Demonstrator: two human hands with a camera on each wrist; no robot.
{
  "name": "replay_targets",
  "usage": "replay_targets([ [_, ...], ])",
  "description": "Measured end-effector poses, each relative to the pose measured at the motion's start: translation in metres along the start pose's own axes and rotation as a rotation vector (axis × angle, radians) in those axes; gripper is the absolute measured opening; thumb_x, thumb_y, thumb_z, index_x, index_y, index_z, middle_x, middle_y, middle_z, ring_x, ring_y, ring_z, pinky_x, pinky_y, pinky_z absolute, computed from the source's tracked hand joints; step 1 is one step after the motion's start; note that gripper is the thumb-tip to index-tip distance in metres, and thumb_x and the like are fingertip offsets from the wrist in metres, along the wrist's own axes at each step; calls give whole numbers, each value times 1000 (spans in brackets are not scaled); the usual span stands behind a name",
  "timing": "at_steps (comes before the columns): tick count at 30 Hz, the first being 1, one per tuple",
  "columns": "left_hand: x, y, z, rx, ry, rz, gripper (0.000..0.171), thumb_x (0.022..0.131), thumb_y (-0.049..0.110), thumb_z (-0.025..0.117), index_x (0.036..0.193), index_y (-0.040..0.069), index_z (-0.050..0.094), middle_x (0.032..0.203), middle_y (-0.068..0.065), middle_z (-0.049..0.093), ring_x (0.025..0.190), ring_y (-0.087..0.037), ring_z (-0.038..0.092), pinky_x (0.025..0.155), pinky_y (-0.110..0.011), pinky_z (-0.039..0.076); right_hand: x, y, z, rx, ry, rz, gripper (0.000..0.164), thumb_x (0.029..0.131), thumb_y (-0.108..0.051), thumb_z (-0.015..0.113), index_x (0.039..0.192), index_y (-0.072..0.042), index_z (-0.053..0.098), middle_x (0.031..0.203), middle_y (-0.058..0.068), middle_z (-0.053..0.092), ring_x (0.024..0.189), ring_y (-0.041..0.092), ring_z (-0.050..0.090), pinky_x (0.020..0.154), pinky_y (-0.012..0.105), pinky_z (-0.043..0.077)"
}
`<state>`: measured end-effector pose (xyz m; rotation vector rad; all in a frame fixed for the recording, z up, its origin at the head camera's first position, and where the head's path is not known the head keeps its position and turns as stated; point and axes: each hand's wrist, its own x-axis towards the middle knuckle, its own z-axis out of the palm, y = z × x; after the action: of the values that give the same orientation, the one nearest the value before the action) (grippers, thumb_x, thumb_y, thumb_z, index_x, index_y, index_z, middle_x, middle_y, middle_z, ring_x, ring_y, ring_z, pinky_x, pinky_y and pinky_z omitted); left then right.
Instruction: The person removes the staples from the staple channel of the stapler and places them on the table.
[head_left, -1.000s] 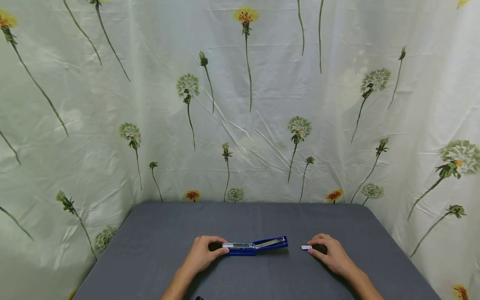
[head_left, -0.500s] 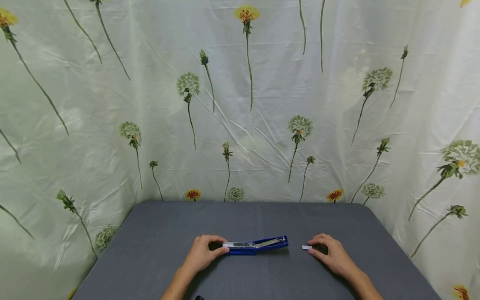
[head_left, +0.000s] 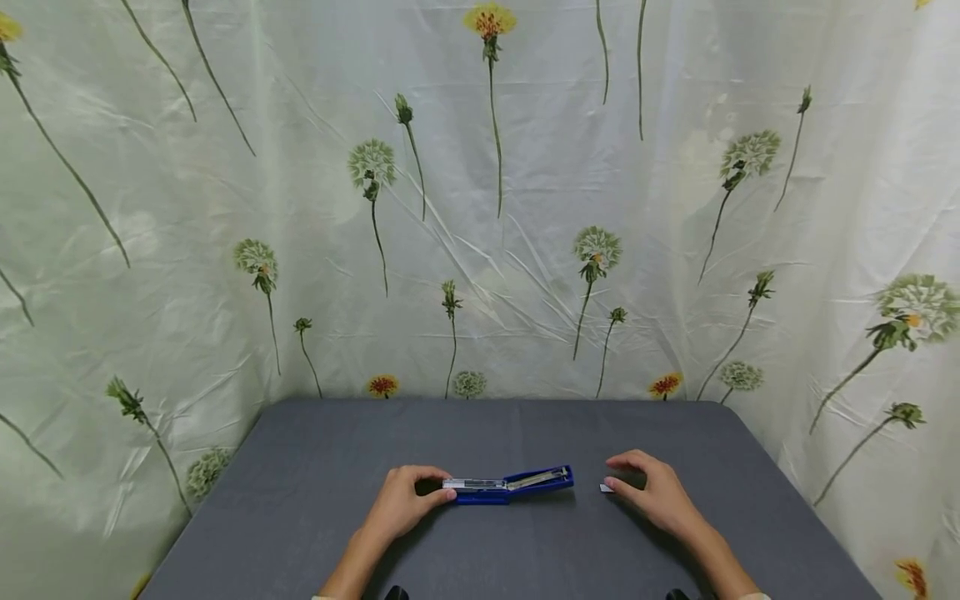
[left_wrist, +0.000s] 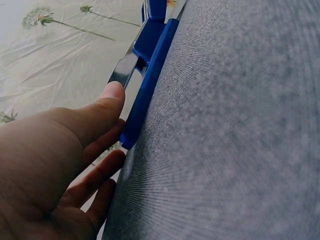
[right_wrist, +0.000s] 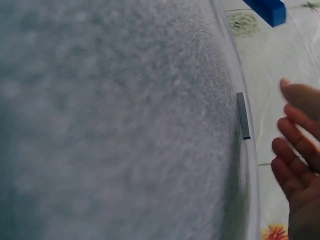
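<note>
The blue stapler (head_left: pixel 517 483) lies opened out on the tabletop, its left end in the left hand (head_left: pixel 405 502), whose thumb and fingers pinch the end of the metal magazine (head_left: pixel 480 484). Outward from that grip, the blue base (head_left: pixel 482 499) runs beneath the magazine, and the cover (head_left: pixel 538 480) is swung away to the right, its metal inside showing. Farther right, the right hand (head_left: pixel 656 493) is loosely spread, thumb and fingers parted, holding nothing. Near its thumb, on the tabletop (head_left: pixel 525 542), is a small grey bar, apparently a staple strip (right_wrist: pixel 243 116); the right wrist view shows it apart from the fingers. Beyond hangs a flower-printed curtain (head_left: pixel 322 217).

As far as the pictures show, the opening of the stapler is done, and the strip is out of the magazine, on its own. The stapler is not closed, so that much appears left.

Compared with 0.5 s ago, the right hand no longer pinches the strip: its fingers have parted and lifted. The left hand's grip and the stapler's pose look unchanged.
</note>
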<state>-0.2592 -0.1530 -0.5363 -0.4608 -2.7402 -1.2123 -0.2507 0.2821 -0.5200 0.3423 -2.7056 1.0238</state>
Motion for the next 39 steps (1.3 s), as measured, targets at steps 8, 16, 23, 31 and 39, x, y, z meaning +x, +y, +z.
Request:
replay_targets([
  [8,0,-1,0,13,2,10,19,84,45,84,98,32,81,97,15,77,103,-14,71,95,-47,54,11,-29,2,86,-23,-20,32,91,-34,80,117,-15,75,113,-1,74,104,16,70,90,35,57],
  [16,0,-3,-1,24,16,-2,18,83,47,84,96,35,80,96,18,76,101,-12,71,94,-45,54,22,-60,10,232,-46,-82,27,94,-31,77,117,-19,73,117,11,73,109,25,70,94,49,56],
  [23,-1,-1,1,22,23,15,18,83,46,84,96,34,80,96,14,77,100,-14,71,92,-46,54,32,-86,29,248,-67,-136,25,93,-30,78,116,-22,73,116,7,73,109,23,70,96,48,56],
  [31,0,-1,3,32,38,35,18,83,43,85,96,32,81,94,16,77,98,-11,71,92,-42,54,37,-108,54,230,-90,-253,23,95,-29,76,116,-19,73,114,10,73,107,27,70,92,52,56],
  [39,0,-1,1,20,29,21,17,84,43,85,96,32,81,95,16,77,98,-9,70,92,-41,54,43,-121,77,223,-188,-233,29,96,-32,74,119,-15,72,117,5,71,109,27,67,95,52,54],
])
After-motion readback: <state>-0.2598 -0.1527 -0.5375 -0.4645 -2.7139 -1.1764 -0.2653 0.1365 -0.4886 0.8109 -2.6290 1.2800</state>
